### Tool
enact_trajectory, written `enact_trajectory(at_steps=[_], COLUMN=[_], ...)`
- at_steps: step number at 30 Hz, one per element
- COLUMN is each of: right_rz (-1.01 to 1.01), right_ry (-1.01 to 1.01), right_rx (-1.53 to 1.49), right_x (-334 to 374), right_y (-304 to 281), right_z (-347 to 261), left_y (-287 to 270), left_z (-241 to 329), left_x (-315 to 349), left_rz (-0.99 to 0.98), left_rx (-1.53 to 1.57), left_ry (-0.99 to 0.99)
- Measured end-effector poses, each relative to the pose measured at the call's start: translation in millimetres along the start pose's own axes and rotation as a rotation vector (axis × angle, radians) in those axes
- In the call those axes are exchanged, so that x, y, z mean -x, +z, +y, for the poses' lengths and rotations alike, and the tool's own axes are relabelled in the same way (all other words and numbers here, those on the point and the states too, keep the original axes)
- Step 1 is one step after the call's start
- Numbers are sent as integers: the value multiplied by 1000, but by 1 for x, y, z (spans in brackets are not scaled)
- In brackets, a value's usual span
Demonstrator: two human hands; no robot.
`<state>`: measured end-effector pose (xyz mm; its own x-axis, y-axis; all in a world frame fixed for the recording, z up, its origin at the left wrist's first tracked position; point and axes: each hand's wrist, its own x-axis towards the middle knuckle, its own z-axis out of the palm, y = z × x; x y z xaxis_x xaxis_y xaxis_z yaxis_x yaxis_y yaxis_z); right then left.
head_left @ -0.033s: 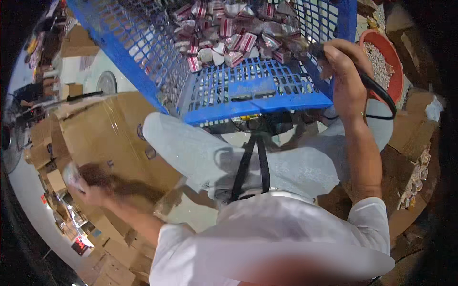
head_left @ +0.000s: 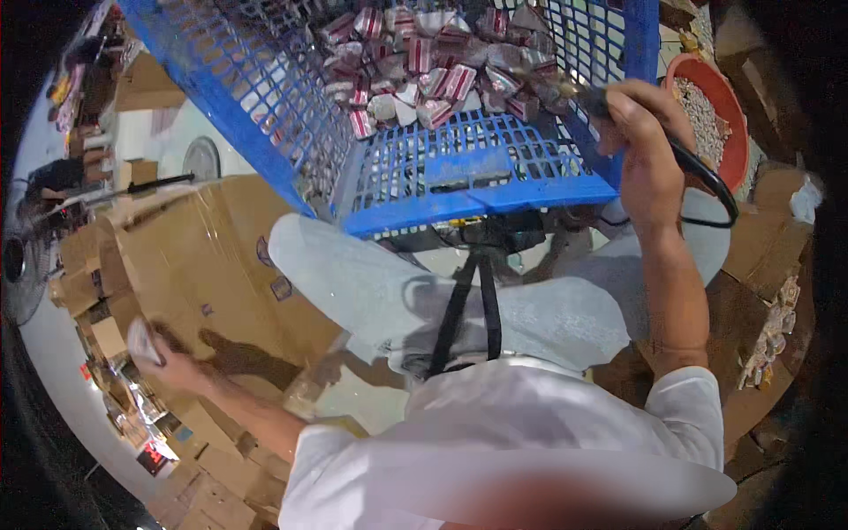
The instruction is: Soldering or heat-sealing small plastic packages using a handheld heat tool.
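Note:
My left hand (head_left: 172,364) is out at the left over cardboard, its fingers closed on a small pale packet (head_left: 141,343). In front of my knees stands a blue plastic basket (head_left: 477,205) with latticed walls. Many small silver packets with dark red stripes (head_left: 420,55) are heaped in its far part. My right hand (head_left: 652,150) is at the basket's right side, closed round a dark handheld tool (head_left: 590,99). A thick black cord (head_left: 711,177) curves from under this hand. The tool's tip is blurred against the basket wall, so its kind is unclear.
A red-orange basin (head_left: 738,150) holding small pale pieces stands right of the basket. A large cardboard box (head_left: 194,256) lies by my left knee. Boxes fill the lower left, near a fan (head_left: 16,256). A string of small wrapped items (head_left: 770,340) lies on cardboard at the right.
My left hand has shifted slightly, and the packet in it shows more sharply. My right hand stays at the basket's right side with the tool.

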<state>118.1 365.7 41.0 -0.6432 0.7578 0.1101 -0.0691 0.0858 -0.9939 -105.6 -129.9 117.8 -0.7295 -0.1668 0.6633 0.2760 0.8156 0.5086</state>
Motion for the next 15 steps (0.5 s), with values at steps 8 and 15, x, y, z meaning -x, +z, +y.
enact_trajectory(at_steps=[8,15], right_rz=[57,148], right_ry=[90,190], right_rx=[-60,-29], right_x=[-7,-11], right_y=[-7,-8], right_z=[10,6], left_y=[192,529], left_z=[68,151], left_x=[77,69], left_rz=[-413,-1242], left_rx=[276,-466], left_ry=[553,583])
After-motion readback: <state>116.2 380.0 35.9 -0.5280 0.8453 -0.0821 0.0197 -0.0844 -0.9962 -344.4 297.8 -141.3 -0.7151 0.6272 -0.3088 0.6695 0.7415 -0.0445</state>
